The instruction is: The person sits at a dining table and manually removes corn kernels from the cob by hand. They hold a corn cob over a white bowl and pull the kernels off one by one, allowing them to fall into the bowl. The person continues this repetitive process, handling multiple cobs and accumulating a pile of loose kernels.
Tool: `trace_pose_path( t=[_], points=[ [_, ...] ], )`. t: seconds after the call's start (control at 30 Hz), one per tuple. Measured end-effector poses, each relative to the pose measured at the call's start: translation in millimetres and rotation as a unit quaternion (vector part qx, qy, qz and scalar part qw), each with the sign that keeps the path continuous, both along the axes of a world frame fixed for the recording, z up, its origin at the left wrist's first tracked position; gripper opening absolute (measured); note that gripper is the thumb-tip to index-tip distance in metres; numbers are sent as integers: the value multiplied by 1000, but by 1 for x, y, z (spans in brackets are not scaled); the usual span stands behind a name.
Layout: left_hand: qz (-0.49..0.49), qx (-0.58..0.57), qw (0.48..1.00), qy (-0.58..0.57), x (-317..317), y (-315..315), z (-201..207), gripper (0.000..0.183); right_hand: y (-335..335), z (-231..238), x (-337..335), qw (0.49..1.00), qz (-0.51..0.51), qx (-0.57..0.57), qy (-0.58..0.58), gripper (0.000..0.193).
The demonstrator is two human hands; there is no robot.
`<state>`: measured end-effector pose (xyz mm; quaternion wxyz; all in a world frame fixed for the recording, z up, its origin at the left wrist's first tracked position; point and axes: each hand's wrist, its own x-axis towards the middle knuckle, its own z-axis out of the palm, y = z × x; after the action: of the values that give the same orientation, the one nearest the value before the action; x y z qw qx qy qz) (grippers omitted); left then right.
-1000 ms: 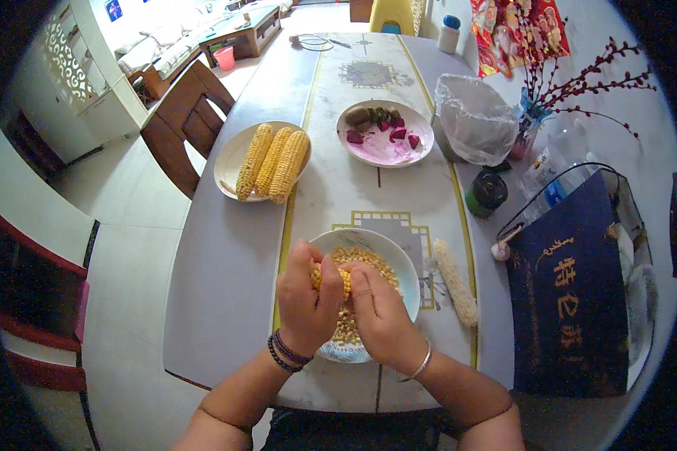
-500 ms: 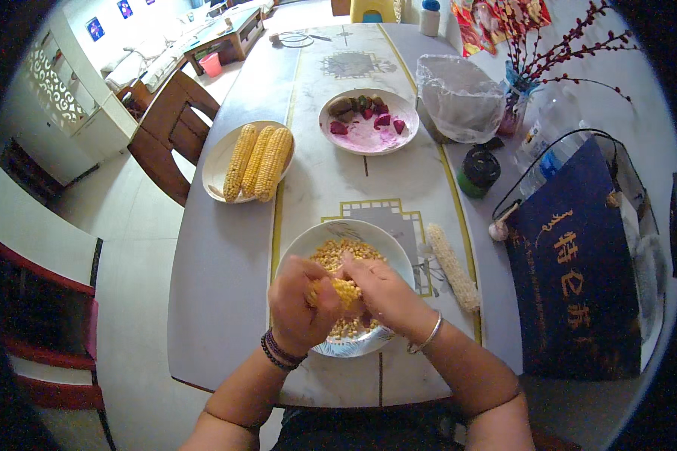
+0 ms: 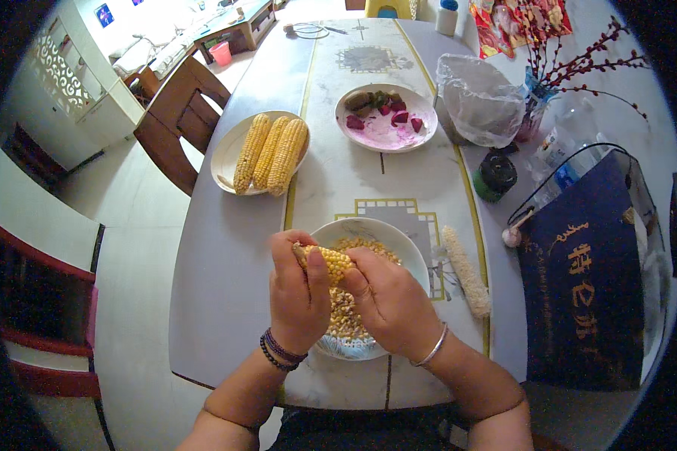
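A yellow corn cob (image 3: 325, 263) is held between my two hands, above a white bowl (image 3: 412, 259) with loose corn kernels (image 3: 346, 317) in it. My left hand (image 3: 297, 289) wraps the cob's left end, thumb lying along the near side. Closed on the other end, my right hand (image 3: 391, 301) presses its thumb against the kernels. Part of the cob is hidden by the fingers. Right of the bowl lies a stripped, pale cob (image 3: 466, 274). Several whole corn cobs (image 3: 267, 158) rest on a white plate (image 3: 222, 169) at the far left.
Beyond the bowl stands a plate (image 3: 387, 139) with purple-red pieces and a brown lump. Along the right are a plastic-lined container (image 3: 478, 105), a dark green jar (image 3: 495, 177), a vase of red-budded twigs (image 3: 534, 105), and a dark blue bag (image 3: 579, 278). A wooden chair (image 3: 174, 124) adjoins the left edge.
My hands have tilted and lifted the cob slightly, and its end now shows past my left fingers. My right hand has turned, its thumb now on the cob. The whole view has shifted a little.
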<state>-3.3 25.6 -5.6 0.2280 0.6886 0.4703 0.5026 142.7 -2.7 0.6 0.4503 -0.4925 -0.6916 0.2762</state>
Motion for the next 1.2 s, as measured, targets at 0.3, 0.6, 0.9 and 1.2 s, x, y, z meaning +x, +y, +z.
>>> trace_pose_path(
  t=[0.3, 0.6, 0.9, 1.2],
  points=[
    [-55, 171, 976, 120, -4, -7, -8, 21, -6, -9, -5, 995, -54, -64, 57, 33],
    [-73, 51, 996, -22, -4, 2, -16, 28, 8, 4, 21, 978, -13, -173, 114, 28],
    [-97, -13, 994, -45, -7, 6, -1, 26, 10, 1, 23, 999, -16, 7, 30, 24],
    [-83, -25, 990, -111, 3, 2, 0, 44, -1, 4, 7, 992, 74, -85, 62, 40]
  ],
)
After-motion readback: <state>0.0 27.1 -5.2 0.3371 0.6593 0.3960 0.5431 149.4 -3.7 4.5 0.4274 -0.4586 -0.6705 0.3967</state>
